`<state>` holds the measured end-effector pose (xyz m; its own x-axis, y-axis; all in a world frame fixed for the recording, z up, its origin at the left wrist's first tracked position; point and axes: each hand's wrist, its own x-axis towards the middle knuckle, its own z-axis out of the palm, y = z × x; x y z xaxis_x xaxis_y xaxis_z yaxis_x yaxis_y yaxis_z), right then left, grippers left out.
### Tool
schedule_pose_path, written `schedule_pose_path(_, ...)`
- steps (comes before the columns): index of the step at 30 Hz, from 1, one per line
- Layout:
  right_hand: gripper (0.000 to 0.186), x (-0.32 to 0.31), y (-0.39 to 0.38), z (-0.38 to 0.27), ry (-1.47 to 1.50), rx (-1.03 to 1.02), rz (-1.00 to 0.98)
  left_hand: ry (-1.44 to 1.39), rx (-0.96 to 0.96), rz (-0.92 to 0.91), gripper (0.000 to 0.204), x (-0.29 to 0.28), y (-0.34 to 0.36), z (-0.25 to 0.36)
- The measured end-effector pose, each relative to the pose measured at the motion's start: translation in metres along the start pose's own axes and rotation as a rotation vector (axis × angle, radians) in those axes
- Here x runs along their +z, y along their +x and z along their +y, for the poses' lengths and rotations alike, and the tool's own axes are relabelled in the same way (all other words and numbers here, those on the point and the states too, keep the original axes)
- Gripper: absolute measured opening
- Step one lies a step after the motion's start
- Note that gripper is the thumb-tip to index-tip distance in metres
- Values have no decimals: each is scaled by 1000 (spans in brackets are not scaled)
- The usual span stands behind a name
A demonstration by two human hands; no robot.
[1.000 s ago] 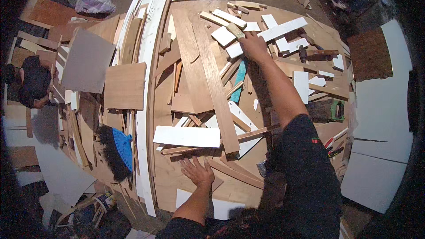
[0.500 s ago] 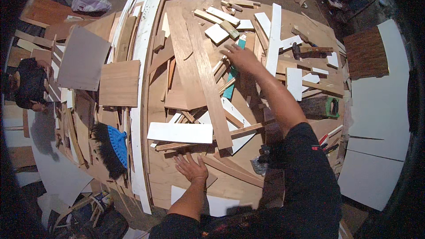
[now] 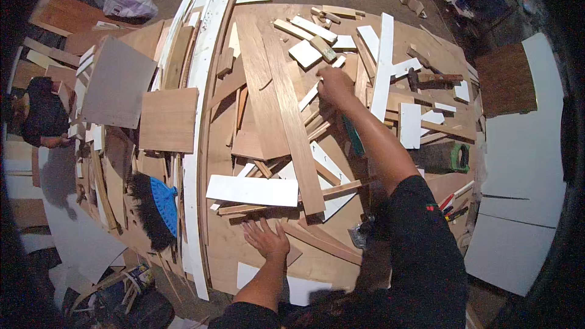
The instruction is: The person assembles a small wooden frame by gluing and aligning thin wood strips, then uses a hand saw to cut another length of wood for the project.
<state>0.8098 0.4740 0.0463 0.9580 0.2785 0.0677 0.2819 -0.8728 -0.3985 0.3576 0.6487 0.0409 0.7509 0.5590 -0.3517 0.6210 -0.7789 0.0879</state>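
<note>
Right hand (image 3: pixel 335 90) stretched to the far middle of the worktable (image 3: pixel 225 253), fingers curled narrow over a slim white strip (image 3: pixel 309 96). White is seen on both sides of the hand; whether the strip is gripped or only touched cannot be told. Its long axis is set slantwise, near left to far right, roughly across the line of the right forearm. Square white block (image 3: pixel 304 53) noted just beyond, long plywood plank (image 3: pixel 295 140) to the left, teal strip (image 3: pixel 354 139) partly hidden by the forearm.

Left hand (image 3: pixel 267 240) laid palm down, fingers spread wide, nothing held. It is placed near the table's near edge, just below a white rectangular board (image 3: pixel 253 190), well apart from the slim strip. The strip is reached by the right hand only.
</note>
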Motion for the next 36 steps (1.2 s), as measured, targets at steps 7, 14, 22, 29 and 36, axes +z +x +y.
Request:
schedule_pose_path(7,61,11,79,-21,-17,397,145,-12,-14,-2,63,10,1,-7)
schedule_pose_path(14,66,7,68,-16,-20,304,-54,-11,25,14,64,8,0,-4)
schedule_pose_path(22,70,-10,119,24,-165,205,94,-20,78,47,61,19,0,-7)
schedule_pose_path(29,66,10,127,-15,-111,280,-134,24,56,49,60,22,-2,-13)
schedule_pose_path(36,64,4,117,-10,136,368,-55,-29,75,75,59,24,-1,-10)
